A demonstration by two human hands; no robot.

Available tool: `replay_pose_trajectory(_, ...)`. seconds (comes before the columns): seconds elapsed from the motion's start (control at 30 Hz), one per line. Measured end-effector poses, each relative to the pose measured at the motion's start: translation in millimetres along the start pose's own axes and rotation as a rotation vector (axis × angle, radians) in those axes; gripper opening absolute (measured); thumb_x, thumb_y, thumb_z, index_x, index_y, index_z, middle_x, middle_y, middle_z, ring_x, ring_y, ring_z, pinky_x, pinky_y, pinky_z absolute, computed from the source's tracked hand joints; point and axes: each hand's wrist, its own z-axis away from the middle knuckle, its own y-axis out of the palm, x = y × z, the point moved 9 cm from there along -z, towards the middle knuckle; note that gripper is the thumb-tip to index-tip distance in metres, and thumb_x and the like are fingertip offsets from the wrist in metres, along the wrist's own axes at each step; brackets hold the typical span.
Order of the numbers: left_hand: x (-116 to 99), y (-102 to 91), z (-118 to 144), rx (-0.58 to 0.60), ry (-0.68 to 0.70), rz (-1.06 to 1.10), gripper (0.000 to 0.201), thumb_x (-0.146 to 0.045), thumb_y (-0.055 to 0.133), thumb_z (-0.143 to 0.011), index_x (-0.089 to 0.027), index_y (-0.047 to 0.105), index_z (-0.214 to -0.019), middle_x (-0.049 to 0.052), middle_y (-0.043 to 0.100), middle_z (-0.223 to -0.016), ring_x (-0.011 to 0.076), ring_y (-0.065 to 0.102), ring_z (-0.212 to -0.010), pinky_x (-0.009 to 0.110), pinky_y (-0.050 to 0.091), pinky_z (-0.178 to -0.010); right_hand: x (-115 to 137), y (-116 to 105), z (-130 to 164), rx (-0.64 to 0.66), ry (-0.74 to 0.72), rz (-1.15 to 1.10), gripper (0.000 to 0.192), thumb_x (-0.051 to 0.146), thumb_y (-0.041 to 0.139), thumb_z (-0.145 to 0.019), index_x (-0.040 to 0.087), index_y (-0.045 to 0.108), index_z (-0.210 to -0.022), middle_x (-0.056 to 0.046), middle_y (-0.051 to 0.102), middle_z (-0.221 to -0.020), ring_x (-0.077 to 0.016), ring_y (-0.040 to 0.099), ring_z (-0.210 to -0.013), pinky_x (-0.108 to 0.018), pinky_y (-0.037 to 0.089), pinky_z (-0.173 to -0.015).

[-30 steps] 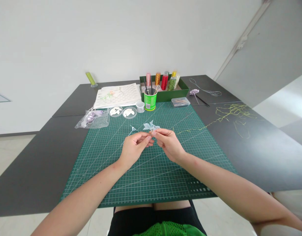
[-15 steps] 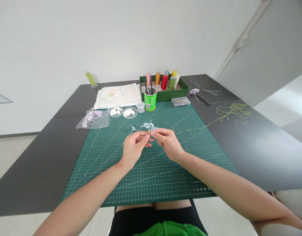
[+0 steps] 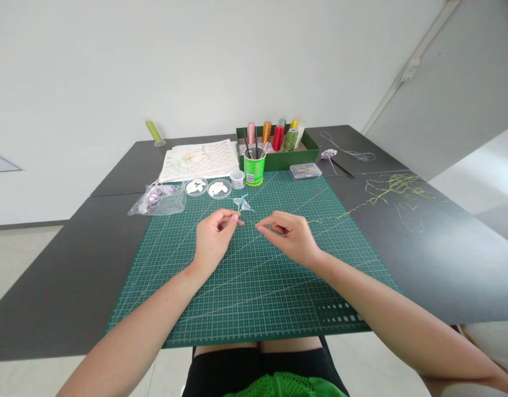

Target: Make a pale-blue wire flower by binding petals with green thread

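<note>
Reaching in from near left with the left hand [image 3: 215, 234], pinching a blue flower [image 3: 243, 203] by its stem over the mat [image 3: 254, 298]; farther right, pointing leftward with the right hand [image 3: 289, 234], thumb and forefinger close together; cannot tell whether gripping anything.

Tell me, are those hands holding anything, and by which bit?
The left hand pinches a pale blue, star-shaped flower by its thin stem, just under the bloom. Whether the right hand holds anything cannot be told.

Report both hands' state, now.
Left hand: closed, pinching the pale blue flower by its stem.
Right hand: closed in a pinch; anything held cannot be told.
</note>
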Motion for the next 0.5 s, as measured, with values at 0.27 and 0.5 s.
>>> replay_pose_trajectory(0.27,4,4.8,-4,0.023,-0.028,-0.106,0.016,-0.031,0.062,-0.087,-0.018,0.071,-0.08,0.001,0.076,-0.07,0.012,0.054,-0.048,0.023,0.039,-0.05,31,-4,5,0.129,-0.289,0.3,0.027,0.026,0.052,-0.099,0.021,0.076,-0.086,-0.003,0.062,-0.066,-0.0115,0.052,-0.057,-0.025,0.037,-0.054)
replay_pose_trajectory(0.5,6,13.3,-3,0.096,-0.03,-0.177,0.014,-0.028,0.062,-0.087,-0.02,0.07,-0.079,0.002,0.078,-0.075,0.0161,0.067,-0.061,0.025,0.045,-0.057,41,-7,9,0.14,-0.4,0.39,0.031,0.026,0.05,-0.102,0.022,0.076,-0.086,-0.002,0.059,-0.063,-0.011,0.05,-0.057,-0.026,0.035,-0.053)
